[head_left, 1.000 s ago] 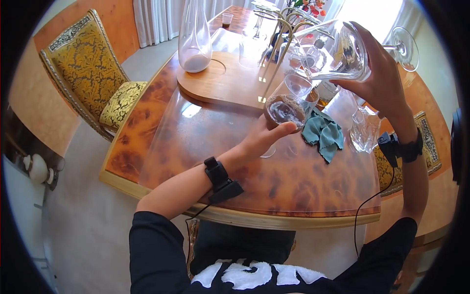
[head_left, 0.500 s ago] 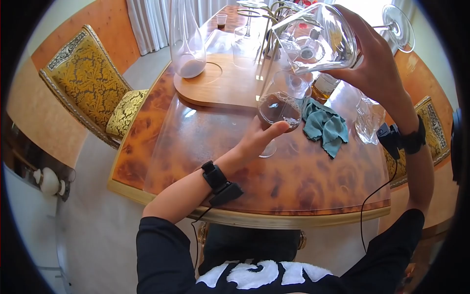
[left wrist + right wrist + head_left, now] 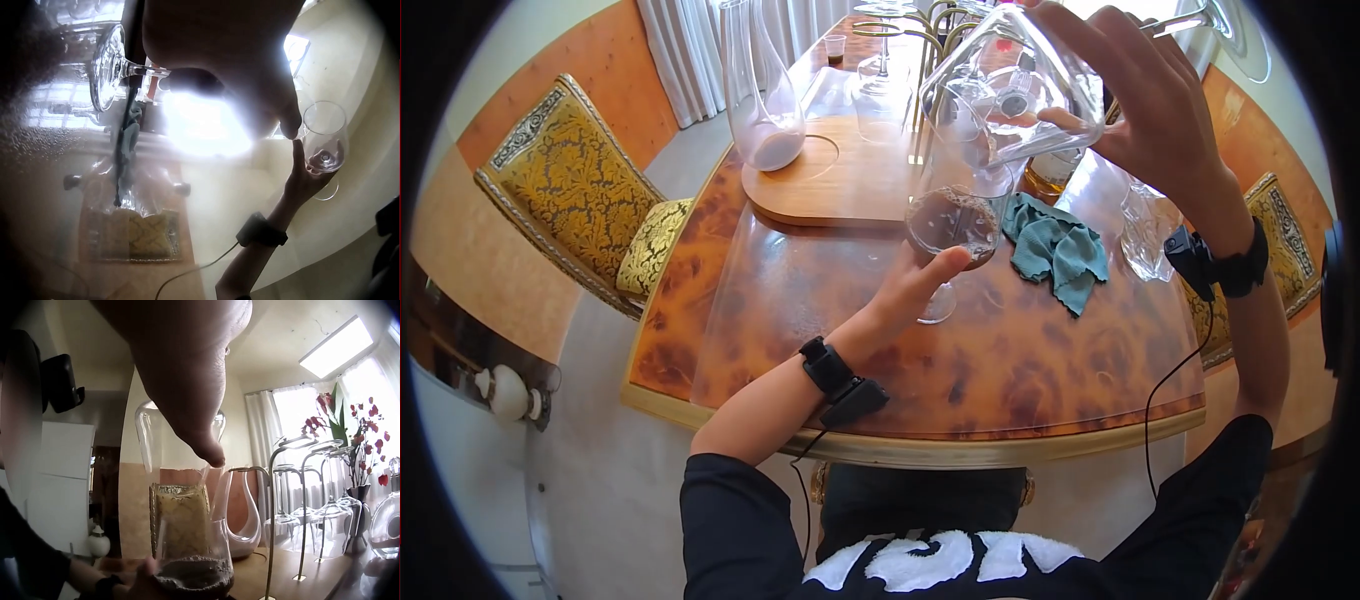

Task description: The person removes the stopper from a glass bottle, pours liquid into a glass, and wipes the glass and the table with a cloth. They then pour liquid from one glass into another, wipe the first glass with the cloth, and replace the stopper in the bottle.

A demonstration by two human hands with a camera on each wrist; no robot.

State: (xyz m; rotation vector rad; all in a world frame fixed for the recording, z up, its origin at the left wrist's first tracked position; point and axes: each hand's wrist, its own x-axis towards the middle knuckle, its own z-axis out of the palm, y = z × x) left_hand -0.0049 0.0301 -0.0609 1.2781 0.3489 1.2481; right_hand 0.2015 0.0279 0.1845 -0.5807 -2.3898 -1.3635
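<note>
In the head view my left hand (image 3: 910,290) grips a stemmed wine glass (image 3: 953,228) by its bowl, thumb across the near side. Dark brown liquid with bubbles on top fills its lower part. Higher up and to the right, my right hand (image 3: 1160,110) holds a second, clear wine glass (image 3: 1050,85) by the bowl. That glass is tipped on its side, mouth down to the left, and overlaps the first glass's rim; its foot (image 3: 1235,35) points right. The right wrist view shows the dark liquid (image 3: 194,575) below the tipped glass.
A wooden board (image 3: 830,205) carries a curved decanter (image 3: 772,110) and a brass rack with hanging glasses (image 3: 885,85). Near my hands lie a green cloth (image 3: 1058,250), an amber bottle (image 3: 1050,175) and a crumpled clear object (image 3: 1148,235). A small cup (image 3: 835,48) stands farther back.
The tipped glass has shifted left, its mouth now overlapping the lower glass's rim. My left hand has brought its glass more upright. The head view has swung slightly.
</note>
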